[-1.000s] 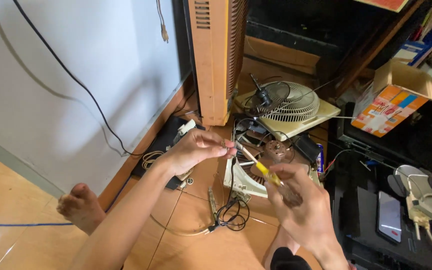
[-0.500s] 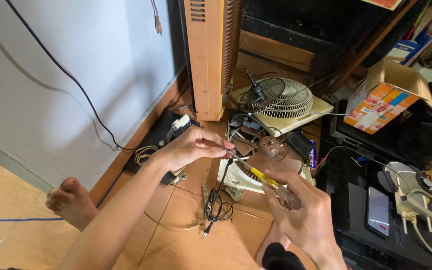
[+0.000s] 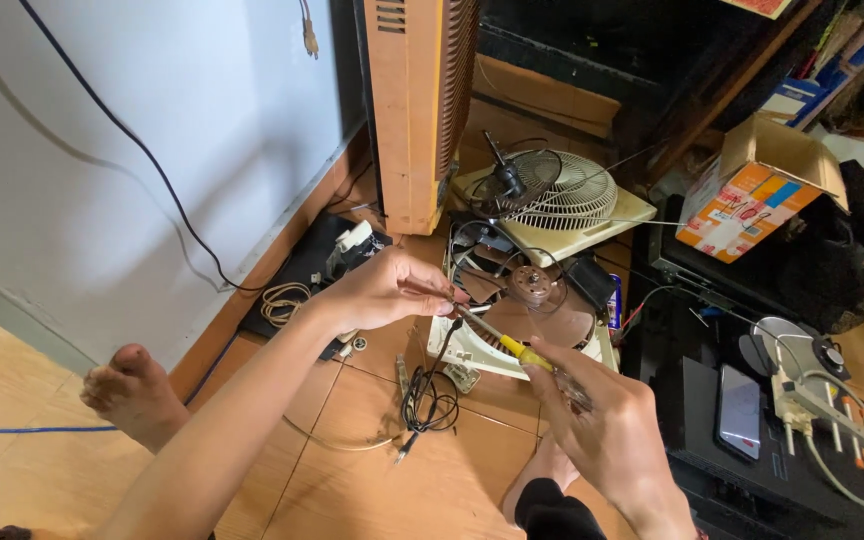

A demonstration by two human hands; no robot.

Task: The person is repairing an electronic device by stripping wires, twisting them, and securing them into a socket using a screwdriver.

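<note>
Yellow-collared soldering iron [image 3: 512,345] still meets the wire [image 3: 444,340] in left hand [image 3: 382,290].

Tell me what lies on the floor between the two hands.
In the head view, a black wire bundle lies on the tile floor between the left hand and right hand.

L hand [image 3: 382,290] is reaching fwd from lower left, arm extended, fingers pinching together at the tips. R hand [image 3: 607,430] is coming up from bottom, fingers curling closed in a pen-like grip.
</note>
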